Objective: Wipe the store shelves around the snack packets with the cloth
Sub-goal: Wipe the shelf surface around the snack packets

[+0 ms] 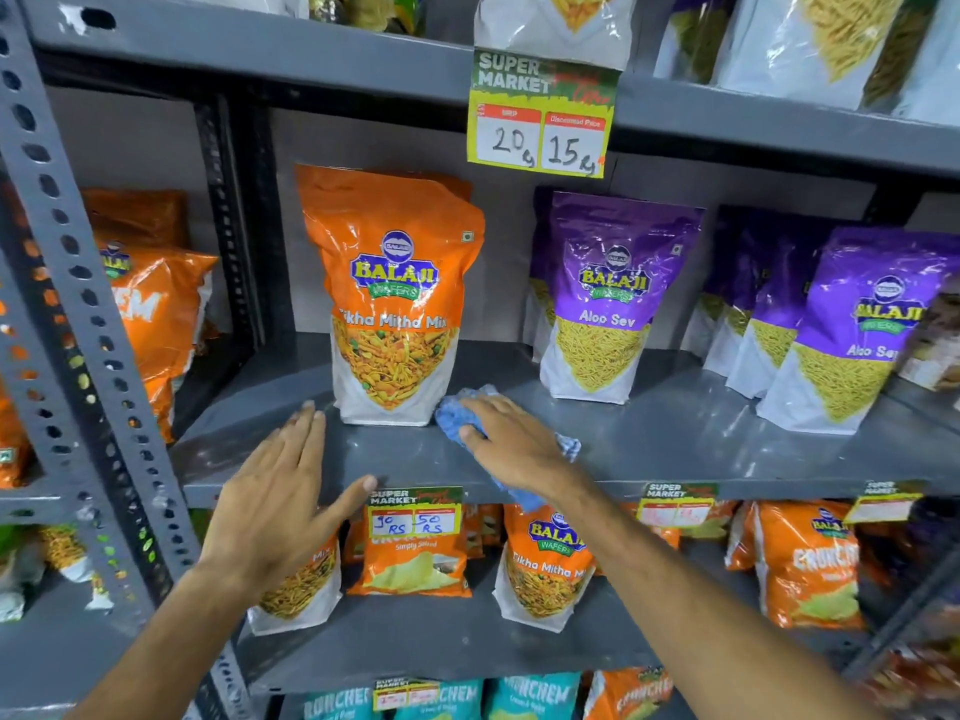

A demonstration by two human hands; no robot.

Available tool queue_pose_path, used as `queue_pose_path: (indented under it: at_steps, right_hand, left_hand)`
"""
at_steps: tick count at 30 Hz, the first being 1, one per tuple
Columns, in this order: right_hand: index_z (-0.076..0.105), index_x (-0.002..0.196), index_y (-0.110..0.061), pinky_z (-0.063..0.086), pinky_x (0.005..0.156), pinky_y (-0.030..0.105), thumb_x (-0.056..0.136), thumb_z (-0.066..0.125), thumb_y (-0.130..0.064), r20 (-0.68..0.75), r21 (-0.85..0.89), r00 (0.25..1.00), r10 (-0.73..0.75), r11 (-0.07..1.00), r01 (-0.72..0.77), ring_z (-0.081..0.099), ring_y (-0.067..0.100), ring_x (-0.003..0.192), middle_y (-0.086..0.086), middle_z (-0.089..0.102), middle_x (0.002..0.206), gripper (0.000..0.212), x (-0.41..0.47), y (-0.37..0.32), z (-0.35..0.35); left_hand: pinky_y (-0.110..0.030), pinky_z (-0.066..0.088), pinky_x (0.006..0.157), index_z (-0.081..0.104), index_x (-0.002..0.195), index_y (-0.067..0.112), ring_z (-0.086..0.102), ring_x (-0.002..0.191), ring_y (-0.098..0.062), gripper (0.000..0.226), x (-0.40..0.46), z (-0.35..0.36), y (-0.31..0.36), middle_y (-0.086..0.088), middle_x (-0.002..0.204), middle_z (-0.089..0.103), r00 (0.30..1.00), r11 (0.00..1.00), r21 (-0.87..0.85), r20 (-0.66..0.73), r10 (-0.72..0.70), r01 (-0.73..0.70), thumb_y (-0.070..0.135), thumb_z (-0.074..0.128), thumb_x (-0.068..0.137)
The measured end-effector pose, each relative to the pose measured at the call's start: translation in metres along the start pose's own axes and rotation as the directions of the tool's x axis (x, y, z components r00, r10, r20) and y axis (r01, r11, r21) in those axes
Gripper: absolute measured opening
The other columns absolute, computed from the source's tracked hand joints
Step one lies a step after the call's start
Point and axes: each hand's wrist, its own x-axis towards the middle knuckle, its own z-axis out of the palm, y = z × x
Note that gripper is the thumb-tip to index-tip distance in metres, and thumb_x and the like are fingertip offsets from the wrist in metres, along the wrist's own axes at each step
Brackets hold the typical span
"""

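Pressing down on a blue cloth (467, 418), the right hand (511, 441) lies flat on the grey middle shelf (675, 439), its fingers (480, 405) spread over the crumpled fabric rather than clenched around it. The cloth sits just beside the lower right corner of an upright orange Tikha Mitha Mix packet (395, 298), with one end trailing over the shelf's front edge. The left hand (283, 491) hovers open at the shelf's front, fingers wide and holding nothing, fingertips near the packet's lower left corner. Purple Aloo Sev packets (613, 298) stand to the right, apart from the cloth.
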Motion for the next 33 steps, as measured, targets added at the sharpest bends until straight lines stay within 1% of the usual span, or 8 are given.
queue_pose_path:
  at_steps: [4, 7, 11, 17, 23, 25, 28, 33]
  right_hand:
    - [0.04, 0.151, -0.033, 0.026, 0.124, 0.036, 0.104, 0.04, -0.043, -0.061, 0.013, 0.993, -0.104, 0.994, 0.105, 0.028, 0.015, 0.152, -0.004, 0.04, 0.161, 0.048, -0.049, -0.008, 0.004]
    - [0.042, 0.15, -0.032, 0.027, 0.124, 0.035, 0.105, 0.042, -0.041, -0.074, 0.001, 0.991, -0.11, 0.994, 0.11, 0.031, 0.014, 0.152, -0.003, 0.044, 0.159, 0.047, -0.063, 0.006, -0.001]
    - [0.042, 0.152, -0.032, 0.028, 0.123, 0.036, 0.106, 0.043, -0.038, -0.086, 0.004, 0.996, -0.006, 1.0, 0.007, 0.03, 0.013, 0.152, -0.005, 0.042, 0.16, 0.046, -0.07, 0.045, -0.021]
    - [0.044, 0.15, -0.032, 0.028, 0.123, 0.034, 0.107, 0.041, -0.04, -0.133, -0.017, 0.986, 0.103, 0.994, -0.106, 0.031, 0.011, 0.151, -0.006, 0.044, 0.159, 0.044, -0.095, 0.121, -0.045]
    - [0.048, 0.148, -0.031, 0.035, 0.114, 0.033, 0.107, 0.046, -0.033, -0.111, 0.054, 0.986, 0.128, 0.991, -0.123, 0.042, 0.015, 0.145, -0.004, 0.049, 0.155, 0.041, -0.113, 0.179, -0.075]
    - [0.055, 0.143, -0.03, 0.04, 0.109, 0.03, 0.106, 0.052, -0.027, -0.097, 0.286, 0.982, 0.161, 0.95, -0.128, 0.055, 0.013, 0.132, -0.004, 0.059, 0.146, 0.038, -0.114, 0.196, -0.09]
    - [0.062, 0.135, -0.026, 0.047, 0.1, 0.031, 0.103, 0.057, -0.018, -0.251, 0.568, 0.933, 0.256, 0.82, -0.072, 0.062, 0.004, 0.111, -0.004, 0.069, 0.125, 0.034, -0.096, 0.231, -0.116]
    - [0.064, 0.134, -0.018, 0.045, 0.082, 0.031, 0.103, 0.051, -0.021, -0.287, 0.505, 0.865, 0.411, 0.832, -0.228, 0.063, 0.023, 0.103, 0.01, 0.069, 0.114, 0.033, -0.001, 0.282, -0.142]
  left_hand:
    - [-0.041, 0.017, 0.129, 0.021, 0.165, 0.003, 0.025, 0.16, -0.026, 0.098, -0.011, 0.021, 0.045, -0.015, 0.174, 0.019, 0.965, 0.966, -0.027, -0.056, 0.256, -0.258, 0.076, 0.031, 0.1]
    - [-0.039, 0.019, 0.127, 0.033, 0.16, -0.001, 0.037, 0.155, -0.03, 0.095, 0.007, 0.029, 0.086, -0.019, 0.169, 0.03, 0.937, 0.939, -0.029, -0.079, 0.34, -0.343, 0.073, 0.037, 0.1]
    - [-0.035, 0.021, 0.128, 0.041, 0.157, 0.0, 0.042, 0.153, -0.029, 0.103, 0.033, 0.028, 0.132, -0.018, 0.166, 0.038, 0.937, 0.937, -0.037, 0.024, 0.348, -0.347, 0.081, 0.023, 0.098]
    - [-0.037, 0.009, 0.128, 0.029, 0.162, 0.001, 0.026, 0.16, -0.026, 0.124, 0.063, 0.037, 0.185, -0.016, 0.172, 0.026, 0.901, 0.908, -0.053, 0.115, 0.419, -0.415, 0.094, 0.002, 0.085]
    - [-0.029, -0.009, 0.126, 0.005, 0.166, 0.005, 0.001, 0.164, -0.021, 0.136, 0.092, 0.042, 0.229, -0.01, 0.177, 0.001, 0.911, 0.928, -0.068, 0.179, 0.372, -0.366, 0.101, 0.005, 0.071]
    - [-0.031, -0.008, 0.129, 0.0, 0.167, 0.006, -0.003, 0.164, -0.019, 0.143, 0.095, 0.046, 0.235, -0.009, 0.177, -0.003, 0.914, 0.94, -0.055, 0.219, 0.34, -0.337, 0.107, 0.006, 0.066]
    - [-0.033, -0.003, 0.132, -0.005, 0.166, 0.009, -0.008, 0.163, -0.015, 0.142, 0.095, 0.053, 0.237, -0.005, 0.177, -0.008, 0.933, 0.961, -0.049, 0.228, 0.277, -0.273, 0.109, 0.007, 0.067]
    - [-0.026, -0.008, 0.127, -0.005, 0.167, 0.013, -0.008, 0.162, -0.01, 0.14, 0.096, 0.049, 0.245, 0.001, 0.175, -0.011, 0.953, 0.985, -0.026, 0.252, 0.169, -0.168, 0.108, 0.012, 0.066]
